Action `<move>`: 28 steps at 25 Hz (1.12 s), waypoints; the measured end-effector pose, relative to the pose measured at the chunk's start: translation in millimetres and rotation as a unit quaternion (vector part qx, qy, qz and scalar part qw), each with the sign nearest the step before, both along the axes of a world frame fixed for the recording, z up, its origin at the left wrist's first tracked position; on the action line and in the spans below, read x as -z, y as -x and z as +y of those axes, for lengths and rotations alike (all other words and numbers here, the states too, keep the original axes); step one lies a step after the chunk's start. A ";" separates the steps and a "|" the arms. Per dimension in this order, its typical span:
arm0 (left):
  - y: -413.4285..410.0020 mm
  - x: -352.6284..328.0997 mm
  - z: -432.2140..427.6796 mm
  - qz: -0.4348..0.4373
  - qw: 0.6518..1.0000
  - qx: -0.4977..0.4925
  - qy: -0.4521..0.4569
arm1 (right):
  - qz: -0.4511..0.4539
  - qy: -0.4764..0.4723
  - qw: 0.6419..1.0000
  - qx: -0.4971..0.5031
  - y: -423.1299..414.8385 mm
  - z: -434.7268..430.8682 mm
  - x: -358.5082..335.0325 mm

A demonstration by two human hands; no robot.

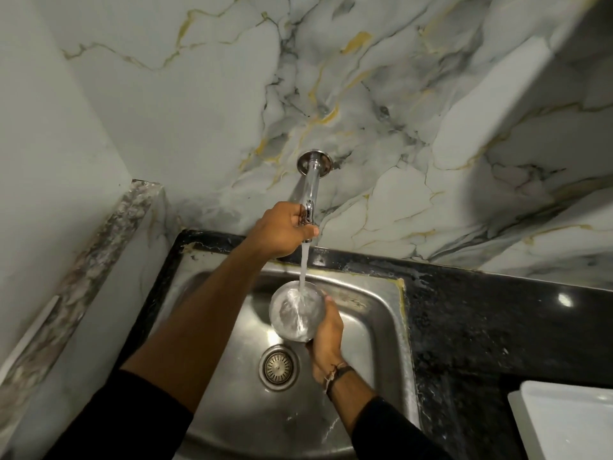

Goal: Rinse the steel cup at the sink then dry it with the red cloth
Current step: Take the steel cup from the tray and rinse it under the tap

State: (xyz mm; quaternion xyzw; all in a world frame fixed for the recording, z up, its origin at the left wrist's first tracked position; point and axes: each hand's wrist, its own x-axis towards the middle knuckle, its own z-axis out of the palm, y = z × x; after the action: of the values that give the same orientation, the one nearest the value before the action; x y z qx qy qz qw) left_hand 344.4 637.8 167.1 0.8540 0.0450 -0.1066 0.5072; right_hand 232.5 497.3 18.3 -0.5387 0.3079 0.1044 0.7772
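My right hand (326, 340) grips the steel cup (288, 310) from its right side and holds it mouth-up over the steel sink (371, 330). A stream of water (303, 263) falls from the chrome tap (311, 184) into the cup. My left hand (282, 229) is closed around the tap's handle at the spout end. The red cloth is not in view.
The sink's drain (278, 366) lies just below the cup. Black granite counter (481, 330) runs to the right, with a white tray-like object (567, 419) at the bottom right corner. A marble wall (398, 111) stands behind; a ledge (76, 260) borders the left.
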 end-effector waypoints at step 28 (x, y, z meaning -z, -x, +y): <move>2.2 1.4 -2.8 0.015 1.000 -0.022 0.013 | -0.072 0.092 0.990 0.082 -17.9 8.4 25.3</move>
State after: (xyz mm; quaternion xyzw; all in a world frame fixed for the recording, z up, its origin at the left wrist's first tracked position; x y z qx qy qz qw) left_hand 342.2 635.0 165.7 0.8446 0.0696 -0.1086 0.5197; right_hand 250.4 505.7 -7.0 -0.5871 0.3031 -0.0279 0.7502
